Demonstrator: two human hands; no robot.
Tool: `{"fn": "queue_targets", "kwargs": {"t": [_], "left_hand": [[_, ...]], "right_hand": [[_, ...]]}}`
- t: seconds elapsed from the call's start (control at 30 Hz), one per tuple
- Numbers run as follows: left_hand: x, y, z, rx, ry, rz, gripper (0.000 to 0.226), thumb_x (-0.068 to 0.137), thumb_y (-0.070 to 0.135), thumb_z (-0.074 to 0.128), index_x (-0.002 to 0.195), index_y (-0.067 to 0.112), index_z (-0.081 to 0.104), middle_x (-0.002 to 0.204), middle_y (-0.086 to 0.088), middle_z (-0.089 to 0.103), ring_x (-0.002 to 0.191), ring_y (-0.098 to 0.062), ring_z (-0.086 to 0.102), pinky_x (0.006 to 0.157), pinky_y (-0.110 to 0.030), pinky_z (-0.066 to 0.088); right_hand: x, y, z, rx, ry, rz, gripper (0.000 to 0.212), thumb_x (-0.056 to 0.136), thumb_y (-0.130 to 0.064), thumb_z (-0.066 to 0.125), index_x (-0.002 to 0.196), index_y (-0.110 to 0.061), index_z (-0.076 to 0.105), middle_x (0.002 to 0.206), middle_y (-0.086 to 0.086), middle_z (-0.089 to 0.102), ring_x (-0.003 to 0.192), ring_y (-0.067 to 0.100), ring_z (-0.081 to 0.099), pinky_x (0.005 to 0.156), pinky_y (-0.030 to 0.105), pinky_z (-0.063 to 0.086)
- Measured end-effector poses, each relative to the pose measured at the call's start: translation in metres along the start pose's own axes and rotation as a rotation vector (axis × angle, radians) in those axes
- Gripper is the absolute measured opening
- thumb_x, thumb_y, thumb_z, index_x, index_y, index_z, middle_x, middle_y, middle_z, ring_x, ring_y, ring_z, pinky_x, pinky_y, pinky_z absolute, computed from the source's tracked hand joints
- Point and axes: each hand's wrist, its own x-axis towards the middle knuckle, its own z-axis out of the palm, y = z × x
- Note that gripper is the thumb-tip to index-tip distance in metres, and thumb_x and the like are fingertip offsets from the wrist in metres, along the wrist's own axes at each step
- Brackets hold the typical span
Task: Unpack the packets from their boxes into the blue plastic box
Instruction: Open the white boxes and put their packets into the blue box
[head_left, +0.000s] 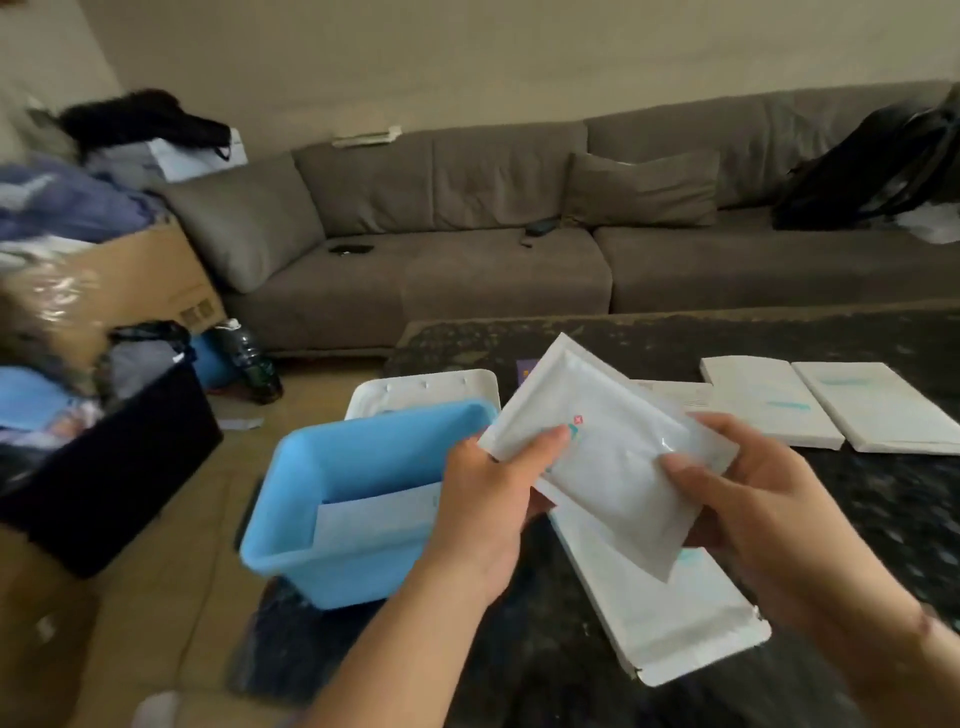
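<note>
The blue plastic box at centre left is open-topped. Only a paper sheet lies inside. The white lid stands just behind it.

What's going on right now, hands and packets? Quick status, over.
Left hand and right hand both gripping white packets. Blue plastic box to the left, one packet inside. Opened carton lying below. Nothing blocking.

The tub sits left of the left hand. One box lies under both hands. Two more boxes lie behind the right hand.
</note>
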Motion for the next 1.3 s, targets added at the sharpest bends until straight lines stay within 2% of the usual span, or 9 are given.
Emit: {"fn": "queue_targets", "kwargs": {"t": [0.17,0.33,0.43,0.63,0.73,0.83,1.0,1.1,1.3], "left_hand": [[0.045,0.078,-0.088,0.216,0.036,0.196,0.020,0.090,0.012,0.065,0.109,0.019,0.068,0.096,-0.007,0.072,0.078,-0.016,0.067,0.063,-0.029,0.053],[0.082,0.116,-0.162,0.702,-0.025,0.183,0.028,0.089,0.003,0.067,0.106,0.025,0.067,0.092,-0.008,0.077,0.084,-0.016,0.072,0.059,-0.017,0.051],[0.092,0.111,-0.188,1.042,-0.051,0.100,0.021,0.087,0.009,0.072,0.094,0.029,0.070,0.083,0.005,0.076,0.077,-0.011,0.072,0.060,-0.021,0.053],[0.098,0.080,-0.205,1.567,-0.191,0.089,0.013,0.087,0.019,0.072,0.086,0.031,0.067,0.078,0.009,0.071,0.070,0.000,0.064,0.067,-0.025,0.053],[0.104,0.065,-0.198,1.922,-0.271,0.128,0.011,0.090,0.017,0.063,0.088,0.029,0.064,0.085,0.009,0.059,0.079,-0.013,0.059,0.070,-0.032,0.050],[0.104,0.059,-0.187,2.217,-0.321,0.206,0.022,0.086,0.005,0.057,0.084,0.027,0.054,0.077,0.006,0.044,0.072,-0.022,0.047,0.072,-0.032,0.033],[0.100,0.049,-0.176,2.390,-0.416,0.202,0.037,0.074,-0.011,0.056,0.066,0.019,0.035,0.066,0.002,0.035,0.067,-0.024,0.042,0.061,-0.031,0.032],[0.102,0.041,-0.174,2.388,-0.471,0.140,0.038,0.072,-0.012,0.056,0.065,0.017,0.033,0.066,0.001,0.035,0.064,-0.022,0.042,0.053,-0.029,0.029],[0.103,0.025,-0.174,2.433,-0.501,0.081,0.032,0.081,-0.008,0.056,0.072,0.018,0.039,0.071,0.001,0.038,0.076,-0.024,0.049,0.053,-0.031,0.032]], "right_hand": [[0.059,-0.050,0.068,-0.322,-0.170,-0.178,0.025,0.088,-0.015,0.067,0.106,-0.031,0.060,0.103,-0.001,0.068,0.093,0.019,0.069,0.071,0.044,0.062],[0.100,-0.050,0.142,-0.450,-0.445,-0.064,0.024,0.090,-0.016,0.065,0.112,-0.025,0.061,0.103,-0.003,0.068,0.089,0.015,0.070,0.065,0.032,0.062],[0.115,-0.026,0.169,-0.553,-0.462,-0.056,0.030,0.088,-0.014,0.068,0.116,-0.022,0.058,0.105,0.001,0.067,0.086,0.018,0.070,0.062,0.028,0.062],[0.128,0.008,0.186,-1.052,-0.579,-0.137,0.038,0.087,-0.008,0.066,0.117,-0.028,0.057,0.110,-0.002,0.061,0.087,0.015,0.062,0.078,0.028,0.058],[0.129,0.016,0.198,-1.320,-0.671,-0.121,0.044,0.084,-0.007,0.068,0.124,-0.024,0.057,0.120,0.001,0.059,0.101,0.018,0.056,0.089,0.027,0.048],[0.130,0.027,0.211,-1.410,-0.720,-0.090,0.048,0.081,-0.005,0.071,0.125,-0.018,0.059,0.123,0.004,0.060,0.110,0.025,0.059,0.092,0.032,0.050],[0.131,0.043,0.221,-1.557,-0.791,-0.096,0.050,0.077,-0.004,0.073,0.124,-0.011,0.059,0.118,0.012,0.064,0.106,0.029,0.062,0.086,0.034,0.054],[0.129,0.053,0.221,-1.550,-0.790,-0.098,0.036,0.080,-0.001,0.063,0.115,-0.009,0.060,0.111,0.014,0.066,0.098,0.030,0.065,0.080,0.036,0.058],[0.120,0.056,0.218,-1.549,-0.700,-0.202,0.023,0.092,-0.018,0.057,0.112,-0.010,0.051,0.116,0.011,0.057,0.101,0.026,0.060,0.072,0.028,0.043]]}}
